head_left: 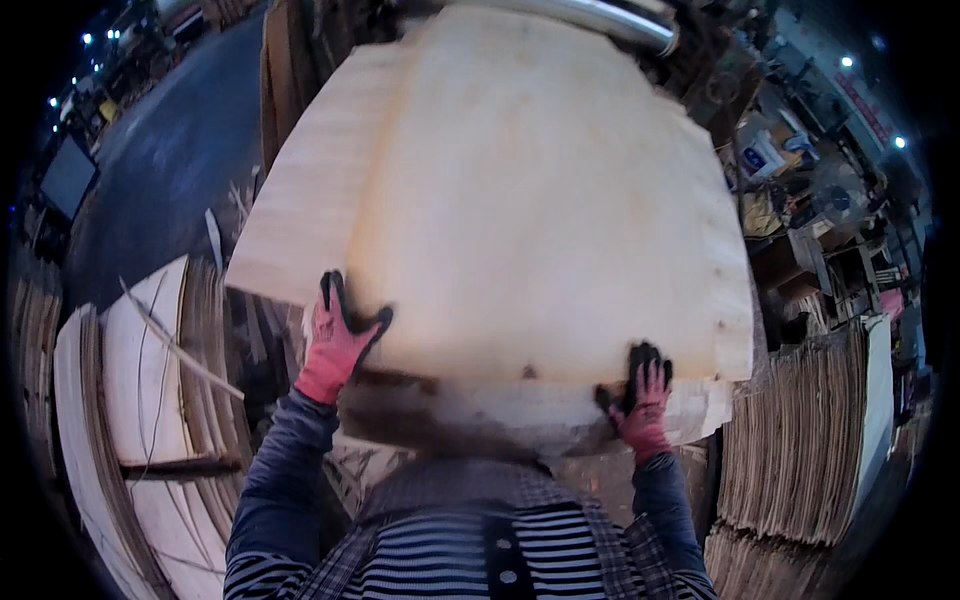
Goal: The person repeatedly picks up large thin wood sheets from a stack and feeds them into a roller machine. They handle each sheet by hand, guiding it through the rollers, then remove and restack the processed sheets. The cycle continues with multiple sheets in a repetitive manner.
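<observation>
A large pale sheet of wood veneer (550, 200) lies before me on top of a stack of sheets (480, 418), whose near edge shows below it. Another veneer sheet (310, 190) sticks out from under it on the left. My left hand (341, 335), in a pink glove with black fingers, rests at the sheet's near left corner with thumb and fingers spread. At the near right edge is my right hand (642, 393), gloved alike, its fingers stretched over the sheet and its thumb apart. Neither hand grips anything that I can see.
Stacked veneer sheets (150, 370) stand at the left, with a thin wood strip (180, 345) across them. More stacks (800, 430) rise at the right. A shiny metal roller (610, 20) lies beyond the sheet. Boxes and clutter (765, 155) fill the far right; grey floor (170, 150) shows far left.
</observation>
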{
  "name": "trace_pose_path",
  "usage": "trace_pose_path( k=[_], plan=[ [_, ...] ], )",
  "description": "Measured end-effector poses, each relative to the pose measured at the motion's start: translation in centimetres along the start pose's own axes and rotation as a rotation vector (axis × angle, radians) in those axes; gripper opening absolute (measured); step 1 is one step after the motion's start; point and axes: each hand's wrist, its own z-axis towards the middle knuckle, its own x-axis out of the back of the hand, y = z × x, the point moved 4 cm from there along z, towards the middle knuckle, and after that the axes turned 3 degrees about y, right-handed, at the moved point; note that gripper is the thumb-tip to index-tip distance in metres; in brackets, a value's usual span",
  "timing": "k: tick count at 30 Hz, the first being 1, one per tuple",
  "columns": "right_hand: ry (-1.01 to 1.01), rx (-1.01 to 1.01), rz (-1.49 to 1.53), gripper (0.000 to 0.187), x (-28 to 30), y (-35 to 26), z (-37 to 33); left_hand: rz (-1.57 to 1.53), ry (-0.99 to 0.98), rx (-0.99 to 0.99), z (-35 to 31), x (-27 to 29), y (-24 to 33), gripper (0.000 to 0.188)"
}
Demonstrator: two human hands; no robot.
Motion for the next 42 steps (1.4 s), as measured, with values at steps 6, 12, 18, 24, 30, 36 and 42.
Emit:
trace_pose_path(
  k=[6, 12, 18, 24, 30, 36, 42],
  plan=[
    [0.111, 0.061, -0.029, 0.095, 0.9, 0.3, 0.5, -0.673, -0.359, 0.299, 2.9, 0.6, -1.6, 0.048],
    [0.081, 0.072, -0.032, 0.100, 4.2, -2.3, 2.7, -0.730, -0.192, 0.087, 3.3, 5.6, 0.4, 0.043],
    [0.197, 0.131, 0.007, 0.096, 7.5, -2.8, 2.5, -0.943, -0.495, 0.439, 3.4, 7.6, 6.8, 0.045],
    [0.136, 0.341, 0.244, 0.092, 8.8, -7.8, 1.7, -0.768, -0.339, -0.582, 5.1, 9.5, 7.2, 0.043],
    [0.325, 0.226, 0.028, 0.065, 7.4, -7.9, 1.6, -1.356, -0.408, 0.273, 4.5, 11.6, 11.6, 0.043],
    [0.592, 0.285, 0.018, 0.054, 18.3, -9.5, 1.4, -1.009, -0.332, -0.104, 0.1, 8.2, 2.7, 0.043],
    [0.661, 0.417, -0.117, 0.054, 21.1, -12.4, 13.1, -0.363, -0.185, 0.203, -4.1, 1.6, -1.0, 0.062]
  ],
)
